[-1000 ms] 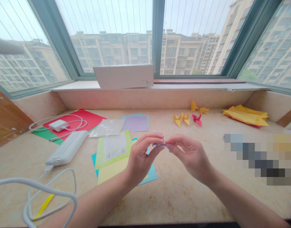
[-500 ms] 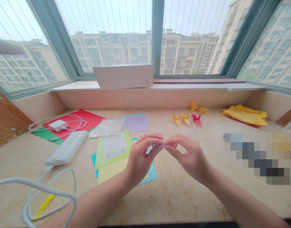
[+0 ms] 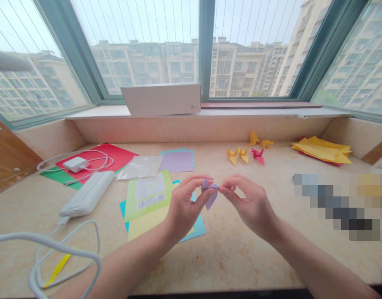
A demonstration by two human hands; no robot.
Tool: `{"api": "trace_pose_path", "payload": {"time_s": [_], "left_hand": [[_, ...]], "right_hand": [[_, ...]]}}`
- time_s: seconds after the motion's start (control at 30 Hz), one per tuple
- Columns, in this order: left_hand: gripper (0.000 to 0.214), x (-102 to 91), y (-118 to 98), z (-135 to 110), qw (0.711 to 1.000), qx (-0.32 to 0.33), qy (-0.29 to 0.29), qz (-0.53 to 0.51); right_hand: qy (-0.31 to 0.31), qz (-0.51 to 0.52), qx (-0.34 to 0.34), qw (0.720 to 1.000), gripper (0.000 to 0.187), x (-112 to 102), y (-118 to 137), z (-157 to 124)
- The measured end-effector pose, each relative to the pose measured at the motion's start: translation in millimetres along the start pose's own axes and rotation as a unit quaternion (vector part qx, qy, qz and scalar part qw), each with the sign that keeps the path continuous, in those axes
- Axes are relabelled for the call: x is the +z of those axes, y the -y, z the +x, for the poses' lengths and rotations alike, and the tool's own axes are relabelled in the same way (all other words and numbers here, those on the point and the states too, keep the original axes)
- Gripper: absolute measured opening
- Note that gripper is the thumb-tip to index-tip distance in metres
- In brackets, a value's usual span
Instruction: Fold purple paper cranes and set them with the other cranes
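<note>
A small purple origami crane (image 3: pixel 211 199) is held up over the middle of the counter, its folded wing pointing down toward me. My left hand (image 3: pixel 187 201) pinches its body between thumb and fingers. From the other side, the thumb and forefinger of my right hand (image 3: pixel 248 199) close on its pointed tip. Beyond my hands stand finished paper cranes: several yellow cranes (image 3: pixel 232 157) and a red crane (image 3: pixel 258 155). Partly under my left hand lie a lime-green paper packet (image 3: pixel 150 195) and pale yellow paper (image 3: pixel 144 226).
Purple paper (image 3: pixel 177 161) and a clear plastic sleeve (image 3: pixel 142 167) lie behind the packet. At left are red paper (image 3: pixel 122 155), a charger (image 3: pixel 76 164), a power bank (image 3: pixel 89 193) and a looping white cable (image 3: pixel 69 249). Yellow sheets (image 3: pixel 321 150) lie at back right; a white box (image 3: pixel 161 99) stands on the sill.
The purple crane, seen nearly edge-on before, has tilted so its wing and body show. Both hands keep their pinch, and the right has shifted slightly to the right.
</note>
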State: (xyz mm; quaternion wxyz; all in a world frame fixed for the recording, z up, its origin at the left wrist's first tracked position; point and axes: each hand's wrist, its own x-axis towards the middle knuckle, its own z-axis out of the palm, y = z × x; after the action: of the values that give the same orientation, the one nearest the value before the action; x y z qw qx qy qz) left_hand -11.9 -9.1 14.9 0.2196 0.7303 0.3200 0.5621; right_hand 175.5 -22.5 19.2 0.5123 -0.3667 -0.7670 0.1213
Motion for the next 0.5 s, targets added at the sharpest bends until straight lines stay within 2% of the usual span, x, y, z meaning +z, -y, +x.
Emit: {"api": "trace_pose_path", "payload": {"time_s": [0.23, 0.5], "left_hand": [[0.01, -0.4, -2.5, 1.1, 1.0, -0.001, 0.001, 0.003], [0.008, 1.6, -2.0, 0.1, 1.0, 0.005, 0.006, 0.017]], "right_hand": [[0.032, 0.017, 0.001, 0.999, 0.011, -0.4, 2.3, 3.7], [0.006, -0.016, -0.014, 1.0, 0.009, 0.8, 2.6, 3.1]]}}
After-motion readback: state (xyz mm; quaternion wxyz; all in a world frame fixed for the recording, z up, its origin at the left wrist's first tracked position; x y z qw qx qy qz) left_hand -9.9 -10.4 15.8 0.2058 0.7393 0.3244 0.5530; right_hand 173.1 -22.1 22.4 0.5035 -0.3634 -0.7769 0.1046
